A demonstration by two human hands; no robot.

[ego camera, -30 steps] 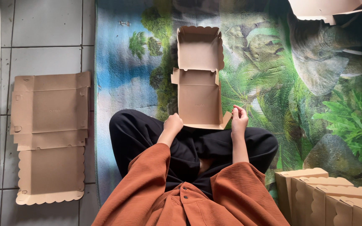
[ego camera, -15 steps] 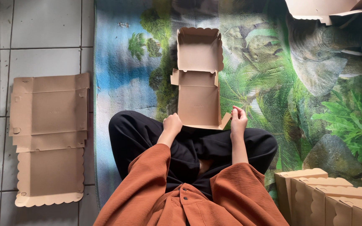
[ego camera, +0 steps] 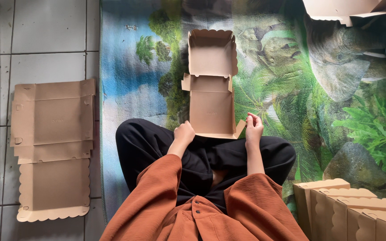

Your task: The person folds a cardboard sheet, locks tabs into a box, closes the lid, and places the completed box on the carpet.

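Head view, from left to right: a stack of flat, unfolded cardboard sheets (ego camera: 52, 147) with scalloped edges lies on the grey tiled floor (ego camera: 45, 35), just beside a mat (ego camera: 126, 89) printed with jungle scenery. On the mat sits a person cross-legged in black trousers and rust-orange sleeves. The left hand (ego camera: 184, 133) rests at the near left corner of a half-folded cardboard box (ego camera: 211, 89), its fingers curled narrow against the edge. The box lies open on the mat, lid part away from the person. The right hand (ego camera: 253, 126) pinches the small flap at the box's near right corner, fingers closed on it. Further right, folded boxes (ego camera: 349, 207) stand in a row.
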